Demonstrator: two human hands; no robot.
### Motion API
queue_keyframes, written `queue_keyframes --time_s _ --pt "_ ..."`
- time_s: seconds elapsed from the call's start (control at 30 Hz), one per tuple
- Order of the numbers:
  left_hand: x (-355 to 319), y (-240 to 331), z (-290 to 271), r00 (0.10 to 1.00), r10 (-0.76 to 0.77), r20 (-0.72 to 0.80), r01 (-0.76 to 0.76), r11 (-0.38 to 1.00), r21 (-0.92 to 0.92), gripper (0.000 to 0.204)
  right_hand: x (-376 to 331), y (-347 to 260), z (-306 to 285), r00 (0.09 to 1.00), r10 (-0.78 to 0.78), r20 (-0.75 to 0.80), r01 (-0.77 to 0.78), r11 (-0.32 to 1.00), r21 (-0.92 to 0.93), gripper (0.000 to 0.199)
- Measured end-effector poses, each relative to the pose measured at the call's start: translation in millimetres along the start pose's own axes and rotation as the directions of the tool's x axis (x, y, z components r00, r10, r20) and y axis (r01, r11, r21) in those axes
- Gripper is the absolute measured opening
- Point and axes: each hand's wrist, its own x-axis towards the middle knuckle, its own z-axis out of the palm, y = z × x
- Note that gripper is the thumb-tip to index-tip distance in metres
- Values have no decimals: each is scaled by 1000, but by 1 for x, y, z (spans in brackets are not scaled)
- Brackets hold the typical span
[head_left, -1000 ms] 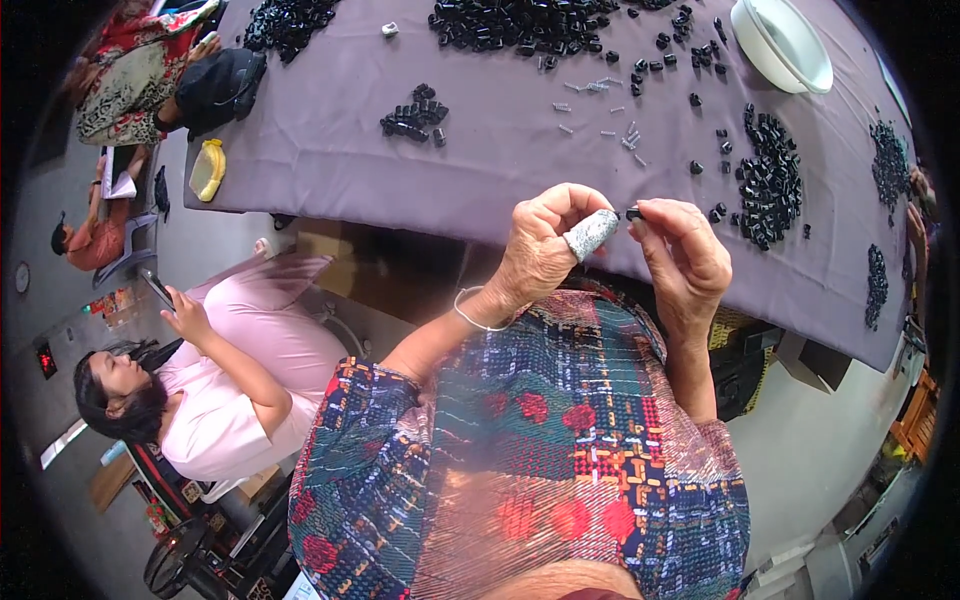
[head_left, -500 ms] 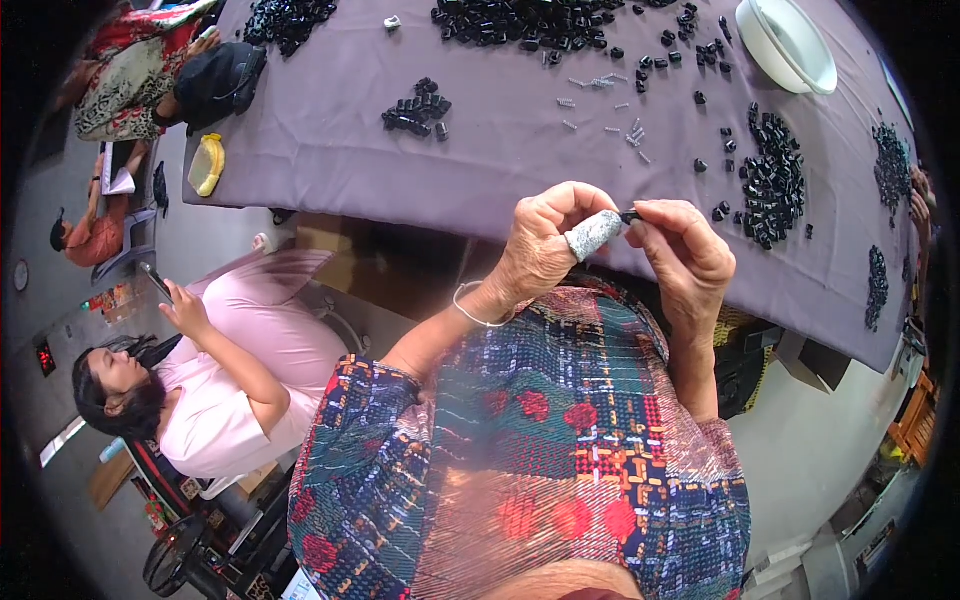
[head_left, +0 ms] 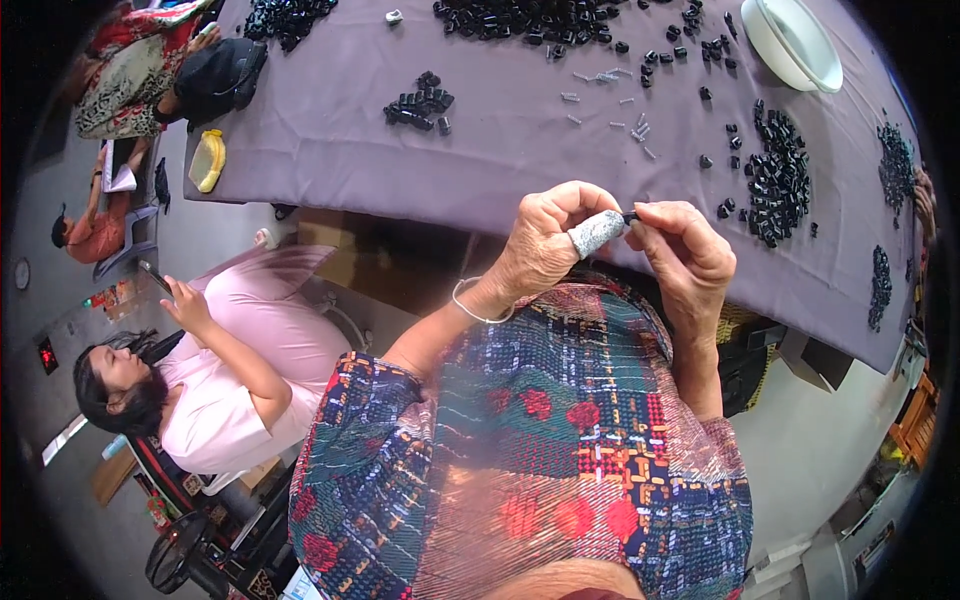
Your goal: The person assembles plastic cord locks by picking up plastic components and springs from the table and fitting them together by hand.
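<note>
Close in front of my body, at the near edge of the table, my two hands meet over a small black plastic part [head_left: 629,216]. My left hand [head_left: 550,232] pinches it from one side, its thumb wrapped in a whitish cover [head_left: 597,234]. From the other side my right hand [head_left: 684,245] grips the same part between thumb and fingertips. The fingers hide most of it. Beyond my hands, several small metal springs [head_left: 640,128] lie loose on the cloth. A heap of black plastic parts [head_left: 778,180] is to the right of them.
A grey-purple cloth [head_left: 330,130] covers the table. More black parts form a large pile [head_left: 525,22] at the far side and a small one [head_left: 420,103] at left. A white basin [head_left: 790,45] stands far right, a yellow pad [head_left: 207,161] at the left corner. A person in pink [head_left: 250,370] sits at left.
Both hands keep the same pinch on the black part, with hardly any movement. The view has shifted very slightly.
</note>
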Motion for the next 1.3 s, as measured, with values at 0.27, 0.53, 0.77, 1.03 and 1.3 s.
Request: queue_keyframes --time_s 0.27,0.53,0.77,1.03,1.3 --pt "-1 -8 -4 990 -140 -9 137 975 -177 14 0 7 2 999 -6 54 10 997 -79 16" --pt "6 -12 -8 912 -385 142 403 778 -483 18 -2 12 7 976 -197 94 217 921 -324 40" --pt "8 -16 -4 826 -507 244 537 579 -614 21 -2 16 2 966 -243 87 255 850 -461 40" --pt "8 -17 -8 877 -433 207 476 728 -494 21 2 16 -4 963 -224 153 270 841 -469 36" --pt "12 -15 -8 917 -391 79 398 879 -263 21 10 28 -9 914 -331 236 406 788 -463 36"
